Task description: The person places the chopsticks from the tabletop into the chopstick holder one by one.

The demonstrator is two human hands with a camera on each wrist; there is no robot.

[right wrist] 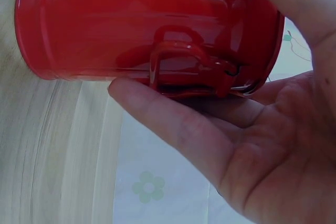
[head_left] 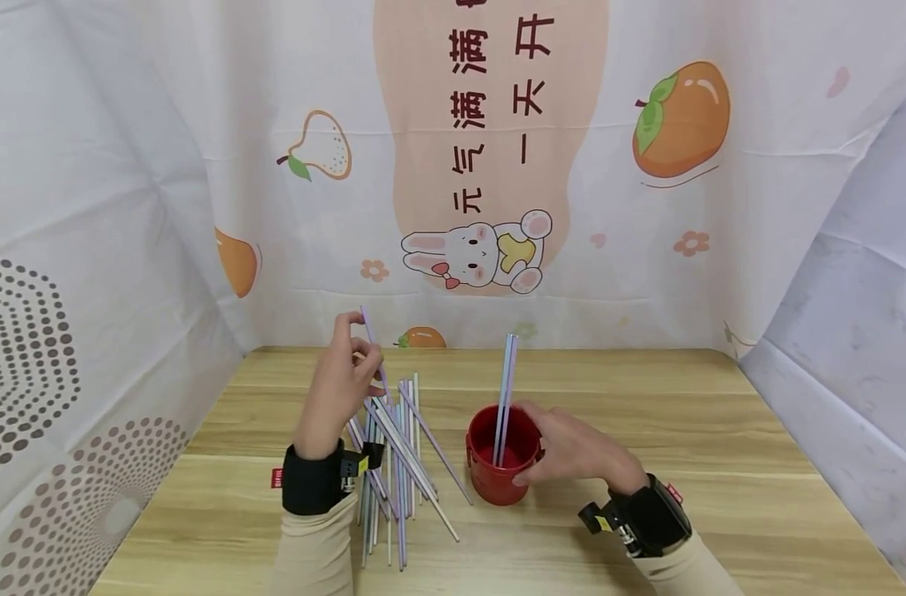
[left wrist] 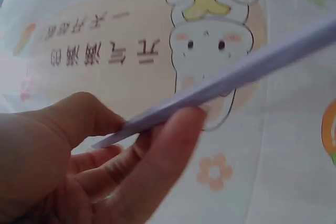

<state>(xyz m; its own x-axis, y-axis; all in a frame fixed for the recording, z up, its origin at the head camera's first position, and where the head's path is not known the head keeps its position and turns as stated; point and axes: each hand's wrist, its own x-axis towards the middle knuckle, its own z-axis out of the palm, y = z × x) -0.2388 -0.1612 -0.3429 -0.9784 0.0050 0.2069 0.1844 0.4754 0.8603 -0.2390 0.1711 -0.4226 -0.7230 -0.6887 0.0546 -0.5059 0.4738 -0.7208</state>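
Observation:
My left hand (head_left: 337, 377) pinches a thin purple stick (head_left: 373, 343) between thumb and fingers, tilted above a loose pile of pastel sticks (head_left: 404, 463). In the left wrist view the purple stick (left wrist: 226, 83) crosses the fingertips and runs out of frame at the right. My right hand (head_left: 575, 447) grips the side of a small red metal bucket (head_left: 501, 488), which is upright on the table. Its fingers are round the far side and its thumb is at the near side. Two sticks (head_left: 507, 381), bluish and lilac, lean inside the bucket. A wire loop (right wrist: 178, 51) shows on its wall.
The wooden table (head_left: 647, 397) ends at a white printed cloth (head_left: 311, 248) hanging behind it, with more cloth at both sides. Several sticks of the pile point toward the bucket, one purple stick (head_left: 441, 451) ending close beside it.

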